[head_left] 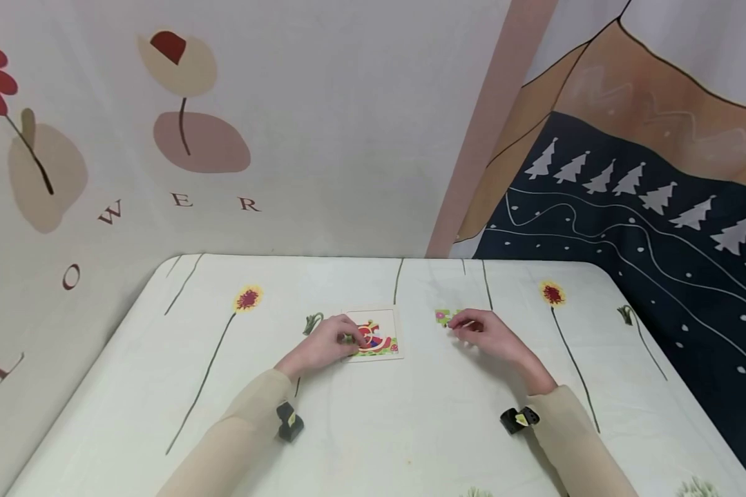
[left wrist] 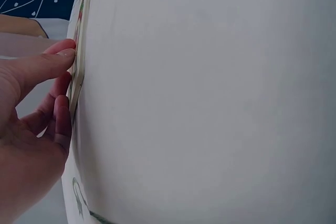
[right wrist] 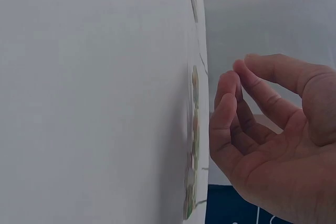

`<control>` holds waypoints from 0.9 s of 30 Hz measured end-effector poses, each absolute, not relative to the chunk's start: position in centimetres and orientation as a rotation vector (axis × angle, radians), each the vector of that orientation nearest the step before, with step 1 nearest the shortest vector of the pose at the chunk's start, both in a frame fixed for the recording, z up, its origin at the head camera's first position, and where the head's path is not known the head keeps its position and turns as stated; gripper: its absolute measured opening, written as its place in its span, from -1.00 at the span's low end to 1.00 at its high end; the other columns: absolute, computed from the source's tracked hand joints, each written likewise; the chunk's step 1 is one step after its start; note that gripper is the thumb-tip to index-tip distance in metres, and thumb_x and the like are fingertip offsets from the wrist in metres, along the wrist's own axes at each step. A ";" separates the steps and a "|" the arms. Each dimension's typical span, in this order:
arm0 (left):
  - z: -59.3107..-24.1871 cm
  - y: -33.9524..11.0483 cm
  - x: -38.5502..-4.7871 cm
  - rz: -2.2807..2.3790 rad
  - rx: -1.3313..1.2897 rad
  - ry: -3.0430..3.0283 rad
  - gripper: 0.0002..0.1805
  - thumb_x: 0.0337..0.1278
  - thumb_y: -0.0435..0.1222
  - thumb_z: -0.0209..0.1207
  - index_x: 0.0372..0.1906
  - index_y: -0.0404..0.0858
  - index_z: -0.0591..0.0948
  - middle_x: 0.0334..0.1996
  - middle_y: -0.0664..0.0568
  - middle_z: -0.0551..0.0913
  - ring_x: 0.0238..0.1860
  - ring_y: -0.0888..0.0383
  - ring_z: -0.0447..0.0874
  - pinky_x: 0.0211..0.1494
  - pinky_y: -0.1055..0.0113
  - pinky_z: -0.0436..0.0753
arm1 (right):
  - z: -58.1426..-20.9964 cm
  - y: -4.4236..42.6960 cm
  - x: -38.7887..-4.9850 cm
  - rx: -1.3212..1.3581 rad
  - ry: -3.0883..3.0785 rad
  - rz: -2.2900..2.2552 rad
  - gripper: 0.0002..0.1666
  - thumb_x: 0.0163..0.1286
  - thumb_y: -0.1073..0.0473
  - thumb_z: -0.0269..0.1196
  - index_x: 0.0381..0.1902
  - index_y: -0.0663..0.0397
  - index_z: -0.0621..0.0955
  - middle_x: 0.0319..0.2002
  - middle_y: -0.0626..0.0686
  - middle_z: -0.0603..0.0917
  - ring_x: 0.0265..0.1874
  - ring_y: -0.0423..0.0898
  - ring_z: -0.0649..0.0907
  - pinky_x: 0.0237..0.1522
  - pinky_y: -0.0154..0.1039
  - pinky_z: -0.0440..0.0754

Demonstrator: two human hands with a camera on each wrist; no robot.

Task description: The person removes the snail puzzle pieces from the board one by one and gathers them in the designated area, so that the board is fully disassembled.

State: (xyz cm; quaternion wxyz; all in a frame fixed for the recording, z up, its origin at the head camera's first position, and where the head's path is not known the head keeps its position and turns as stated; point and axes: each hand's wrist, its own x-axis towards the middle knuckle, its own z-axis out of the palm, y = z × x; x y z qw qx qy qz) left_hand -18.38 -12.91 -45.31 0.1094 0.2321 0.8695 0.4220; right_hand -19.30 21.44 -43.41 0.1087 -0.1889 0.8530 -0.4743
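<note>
Work on the puzzle board under the left hand's fingertips seems the step in hand; the next move probably calls for the right hand to pinch one of the loose pieces by its fingertips. The hands are apart: the left hand, loosely bent, touches the board; the right thumb and forefinger nearly meet, nothing visible between them. Both are palm-down, angled inward.

The left hand hides part of the board, the right hand part of the pieces.
</note>
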 end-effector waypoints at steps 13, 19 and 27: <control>-45.5 -13.2 -18.8 1.293 0.618 2.462 -0.83 0.14 -0.44 0.26 -0.28 -0.12 0.76 -0.13 0.12 0.54 -0.08 0.08 0.42 -0.05 0.15 0.40 | -42.5 18.4 -19.4 -0.597 2.508 -1.406 -0.83 0.33 0.44 0.18 -0.15 0.46 0.60 -0.16 0.29 0.63 -0.27 0.06 0.57 -0.25 -0.30 0.50; -45.5 -13.2 -18.8 1.297 0.631 2.455 -0.84 0.13 -0.43 0.27 -0.28 -0.12 0.76 -0.12 0.12 0.54 -0.04 0.07 0.43 -0.01 0.13 0.40 | -40.3 16.5 -18.4 -0.605 2.460 -1.418 -0.81 0.33 0.47 0.14 -0.14 0.52 0.57 -0.21 0.34 0.61 -0.29 0.13 0.56 -0.26 -0.30 0.49; -45.7 -13.3 -18.9 1.279 0.638 2.469 -0.84 0.14 -0.43 0.26 -0.28 -0.11 0.76 -0.12 0.12 0.54 -0.02 0.07 0.43 0.01 0.12 0.40 | -40.1 15.1 -18.1 -0.592 2.407 -1.432 -0.80 0.33 0.46 0.14 -0.12 0.51 0.57 -0.19 0.34 0.60 -0.28 0.14 0.56 -0.26 -0.27 0.49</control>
